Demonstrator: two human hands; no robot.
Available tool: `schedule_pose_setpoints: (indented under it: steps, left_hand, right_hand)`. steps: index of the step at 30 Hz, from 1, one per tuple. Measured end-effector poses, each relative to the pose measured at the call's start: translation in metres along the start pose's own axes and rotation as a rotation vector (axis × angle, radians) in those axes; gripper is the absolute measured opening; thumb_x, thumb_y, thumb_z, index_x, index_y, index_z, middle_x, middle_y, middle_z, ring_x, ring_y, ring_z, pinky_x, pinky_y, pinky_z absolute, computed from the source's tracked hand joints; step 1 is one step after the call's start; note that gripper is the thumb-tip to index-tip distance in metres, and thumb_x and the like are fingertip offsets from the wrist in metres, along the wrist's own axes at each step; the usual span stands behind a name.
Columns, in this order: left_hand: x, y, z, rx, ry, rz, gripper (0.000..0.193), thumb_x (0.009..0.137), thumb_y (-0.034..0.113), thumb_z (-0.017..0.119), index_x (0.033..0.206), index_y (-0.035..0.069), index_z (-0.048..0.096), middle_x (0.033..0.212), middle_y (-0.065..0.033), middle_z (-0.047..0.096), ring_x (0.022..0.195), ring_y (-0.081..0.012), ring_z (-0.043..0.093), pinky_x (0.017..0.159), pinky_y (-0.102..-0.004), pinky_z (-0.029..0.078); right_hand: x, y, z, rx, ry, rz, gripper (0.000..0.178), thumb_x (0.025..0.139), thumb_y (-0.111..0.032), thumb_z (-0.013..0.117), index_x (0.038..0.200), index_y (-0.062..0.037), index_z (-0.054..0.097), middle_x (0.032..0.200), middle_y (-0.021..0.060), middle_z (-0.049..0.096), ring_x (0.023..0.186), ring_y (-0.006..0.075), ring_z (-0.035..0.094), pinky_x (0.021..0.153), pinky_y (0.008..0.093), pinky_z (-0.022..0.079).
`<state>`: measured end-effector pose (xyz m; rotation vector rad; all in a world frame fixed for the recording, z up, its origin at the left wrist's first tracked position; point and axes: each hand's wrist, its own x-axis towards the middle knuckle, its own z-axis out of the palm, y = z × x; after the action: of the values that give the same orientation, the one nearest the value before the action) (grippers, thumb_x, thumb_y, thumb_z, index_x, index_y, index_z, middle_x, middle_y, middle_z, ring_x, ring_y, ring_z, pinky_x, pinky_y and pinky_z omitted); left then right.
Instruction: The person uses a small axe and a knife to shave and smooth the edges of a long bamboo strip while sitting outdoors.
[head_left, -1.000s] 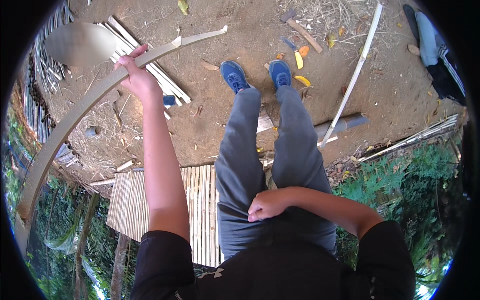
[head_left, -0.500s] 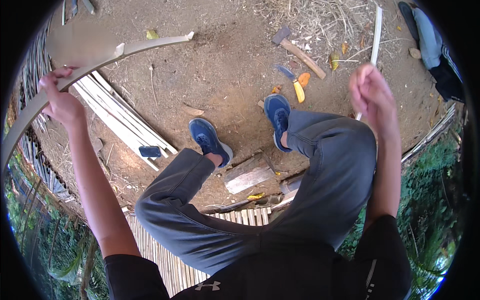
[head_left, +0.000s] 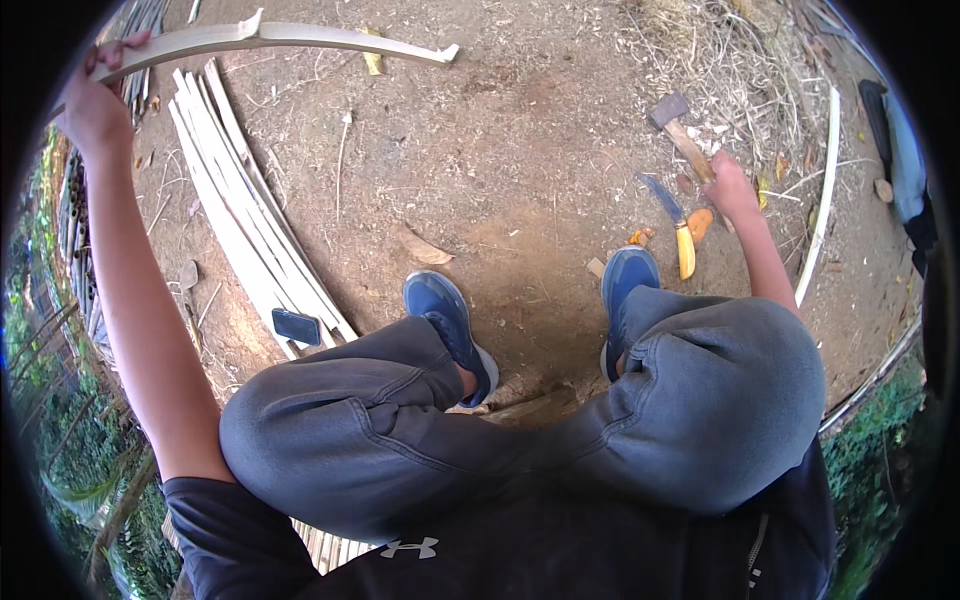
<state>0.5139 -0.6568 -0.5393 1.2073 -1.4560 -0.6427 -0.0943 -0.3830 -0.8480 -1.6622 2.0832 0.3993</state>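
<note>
At the upper left, my left hand (head_left: 98,105) is closed around a long pale bamboo strip (head_left: 320,36), which reaches across the top of the picture. Bits of its nodes stick up near the middle and at the far tip. My right hand (head_left: 732,186), at the right, is wrapped round the wooden handle of a hatchet (head_left: 689,150) lying on the dirt. Its dark metal head points away from me. Just left of that hand lies a knife (head_left: 672,215) with a dark blade and a yellow handle.
Split pale strips (head_left: 235,200) lie in a bundle at the left, with a phone (head_left: 296,326) on their near end. Another strip (head_left: 822,200) lies at the right. Dry straw (head_left: 720,50) covers the far right ground. My blue shoes (head_left: 440,305) stand on the dirt.
My right hand has come down and forward from the air and taken hold of the hatchet's handle. The left hand has moved farther out with the bamboo strip. My view has shifted forward.
</note>
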Motion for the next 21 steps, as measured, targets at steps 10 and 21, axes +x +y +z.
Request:
schedule_pose_setpoints:
  steps: [10,21]
  left_hand:
    - [-0.068,0.039,0.000,0.075,-0.130,0.129,0.033,0.106,0.021,0.036,0.076,0.007,0.042,0.070,-0.0051,0.050,0.084,-0.0255,0.069,0.089,-0.0411,0.049]
    - [-0.124,0.109,-0.002,-0.369,0.163,0.268,0.036,0.101,0.019,0.043,0.067,0.008,0.038,0.054,-0.0010,0.033,0.046,-0.0170,0.048,0.050,-0.0361,0.048]
  right_hand:
    - [-0.012,-0.053,-0.027,-0.280,0.066,0.148,0.063,0.082,-0.042,0.067,0.132,-0.0083,0.049,0.126,0.0199,0.059,0.116,0.0393,0.060,0.096,0.0488,0.050]
    - [-0.046,-0.034,-0.067,0.407,0.096,-0.031,0.037,0.088,-0.018,0.051,0.120,-0.0004,0.055,0.092,0.0185,0.067,0.082,0.0278,0.067,0.076,0.0413,0.055]
